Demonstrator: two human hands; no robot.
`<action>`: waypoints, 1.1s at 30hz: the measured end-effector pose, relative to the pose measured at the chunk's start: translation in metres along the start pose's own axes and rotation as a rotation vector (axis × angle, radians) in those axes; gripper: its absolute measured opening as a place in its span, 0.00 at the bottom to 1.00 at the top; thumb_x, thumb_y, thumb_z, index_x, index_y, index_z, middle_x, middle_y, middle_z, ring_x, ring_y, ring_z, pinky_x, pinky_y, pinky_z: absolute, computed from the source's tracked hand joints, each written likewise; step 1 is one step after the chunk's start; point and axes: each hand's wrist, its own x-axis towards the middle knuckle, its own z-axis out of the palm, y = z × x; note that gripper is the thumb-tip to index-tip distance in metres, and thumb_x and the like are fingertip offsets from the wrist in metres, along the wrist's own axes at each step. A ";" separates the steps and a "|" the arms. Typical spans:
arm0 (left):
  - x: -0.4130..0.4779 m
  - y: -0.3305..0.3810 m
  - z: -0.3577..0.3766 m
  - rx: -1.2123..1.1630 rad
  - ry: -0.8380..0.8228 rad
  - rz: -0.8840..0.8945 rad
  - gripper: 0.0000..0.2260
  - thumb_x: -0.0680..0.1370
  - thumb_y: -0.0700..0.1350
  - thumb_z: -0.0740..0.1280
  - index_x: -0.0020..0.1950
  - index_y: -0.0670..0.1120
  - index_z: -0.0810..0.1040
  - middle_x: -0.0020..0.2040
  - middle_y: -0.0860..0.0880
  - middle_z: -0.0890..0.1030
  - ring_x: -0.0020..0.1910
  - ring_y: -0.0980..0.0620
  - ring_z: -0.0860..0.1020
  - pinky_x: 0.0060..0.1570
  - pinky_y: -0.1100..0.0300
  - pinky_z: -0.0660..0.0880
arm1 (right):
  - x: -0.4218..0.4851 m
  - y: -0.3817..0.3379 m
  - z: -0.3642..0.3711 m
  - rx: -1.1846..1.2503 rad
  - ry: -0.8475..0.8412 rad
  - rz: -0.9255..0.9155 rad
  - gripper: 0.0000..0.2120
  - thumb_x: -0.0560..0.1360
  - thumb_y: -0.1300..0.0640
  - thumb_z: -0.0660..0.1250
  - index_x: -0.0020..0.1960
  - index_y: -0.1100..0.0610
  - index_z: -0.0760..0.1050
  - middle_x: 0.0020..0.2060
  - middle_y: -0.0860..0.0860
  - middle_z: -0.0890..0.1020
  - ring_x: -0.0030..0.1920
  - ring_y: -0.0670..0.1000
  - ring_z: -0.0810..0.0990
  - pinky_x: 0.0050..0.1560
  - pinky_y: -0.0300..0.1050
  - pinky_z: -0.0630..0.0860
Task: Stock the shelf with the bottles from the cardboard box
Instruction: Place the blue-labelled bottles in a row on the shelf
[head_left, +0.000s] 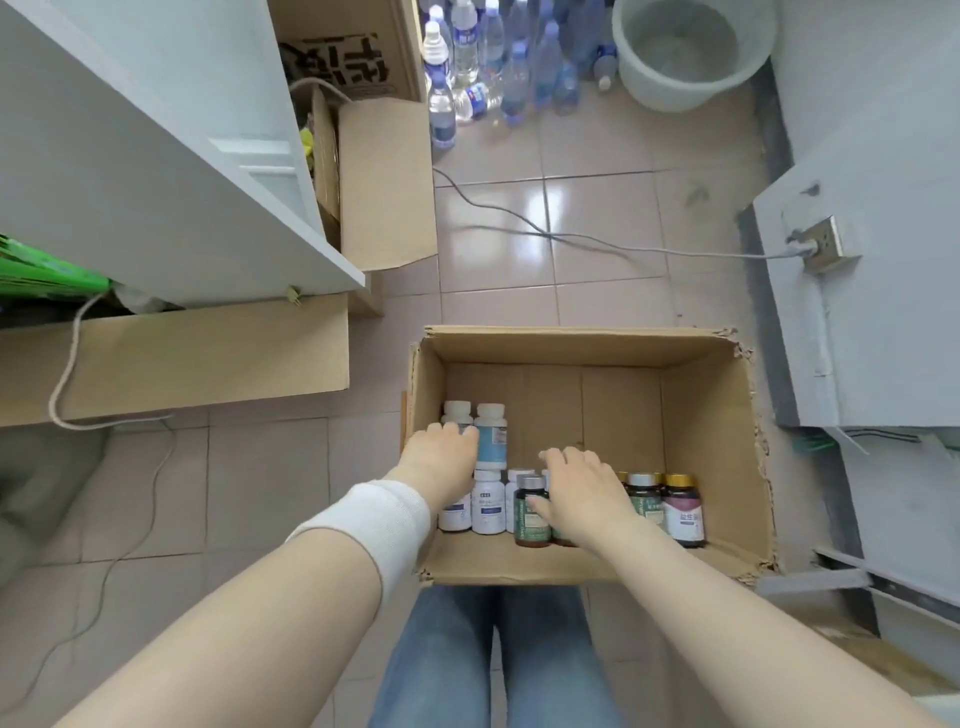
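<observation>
Bottles (491, 441) stand in the cardboard box (701, 415) on the floor, along its near and left walls: white ones to the left, dark ones to the right. The left hand (441, 460) rests straight-fingered against a white bottle and clasps nothing. The right hand (582, 491) spreads flat over the dark ones, hiding several. The labels are too blurred to read

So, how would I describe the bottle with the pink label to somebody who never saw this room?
Find the open cardboard box on the floor by the person's knees. A row of bottles stands along its near wall, and the pink-label bottle is the last one at the right end. Only it has a pink and white label; its dark neighbours have green ones.
</observation>
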 end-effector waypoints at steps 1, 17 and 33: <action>0.019 -0.002 0.001 -0.002 0.002 -0.001 0.22 0.79 0.45 0.62 0.71 0.41 0.62 0.65 0.41 0.71 0.64 0.42 0.70 0.59 0.52 0.70 | 0.021 0.003 0.004 0.050 -0.008 0.010 0.27 0.78 0.45 0.59 0.71 0.58 0.60 0.66 0.56 0.70 0.66 0.57 0.67 0.65 0.49 0.66; 0.173 -0.021 0.017 0.284 -0.220 -0.011 0.30 0.73 0.54 0.70 0.69 0.42 0.67 0.68 0.43 0.70 0.68 0.43 0.65 0.66 0.53 0.63 | 0.164 0.004 0.070 0.825 -0.269 0.112 0.17 0.74 0.50 0.68 0.57 0.59 0.76 0.54 0.55 0.81 0.47 0.50 0.77 0.44 0.39 0.69; 0.110 -0.007 -0.017 -0.906 0.140 -0.039 0.24 0.72 0.46 0.73 0.66 0.47 0.70 0.61 0.48 0.76 0.59 0.49 0.75 0.55 0.60 0.71 | 0.088 0.080 0.024 1.124 0.076 0.309 0.23 0.67 0.56 0.76 0.55 0.57 0.67 0.51 0.51 0.75 0.51 0.49 0.75 0.51 0.43 0.71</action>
